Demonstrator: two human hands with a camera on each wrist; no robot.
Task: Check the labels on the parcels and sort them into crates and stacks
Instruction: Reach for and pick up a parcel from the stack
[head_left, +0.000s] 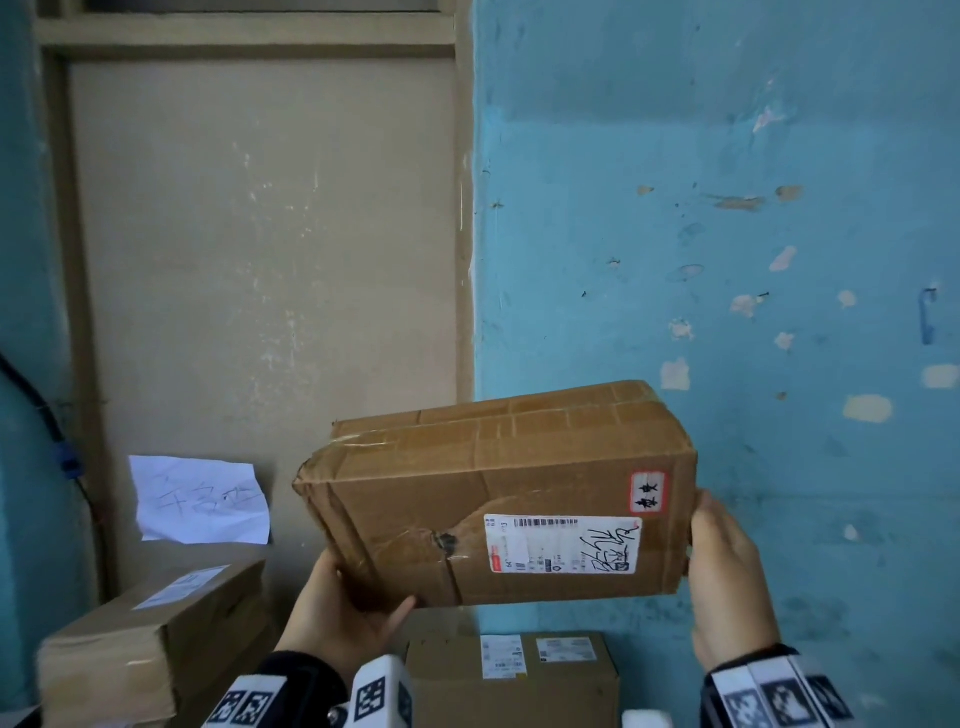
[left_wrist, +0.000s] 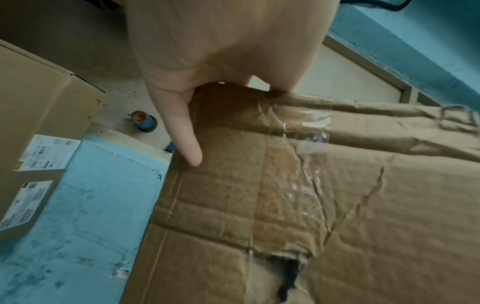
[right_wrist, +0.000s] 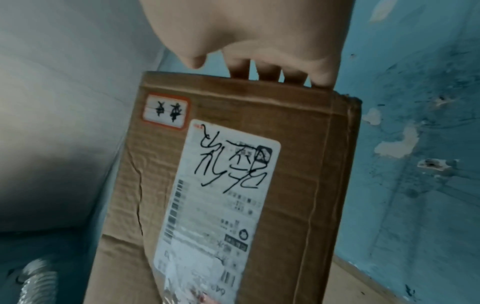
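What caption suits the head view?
Both hands, left hand and right hand, hold a dented parcel, label facing the camera.

Three cardboard parcels (head_left: 498, 499), two hands (head_left: 343, 618), one sheet of paper (head_left: 200, 501), one blue spool (left_wrist: 145, 123)

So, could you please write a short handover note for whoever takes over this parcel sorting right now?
Left hand grips the lower left corner of the brown parcel; right hand holds its right end. The parcel is in the air, shipping label and red-bordered sticker facing you, a tear left of the label. Stacked boxes lie lower left, another labelled box below. Left: read the label, place this parcel.
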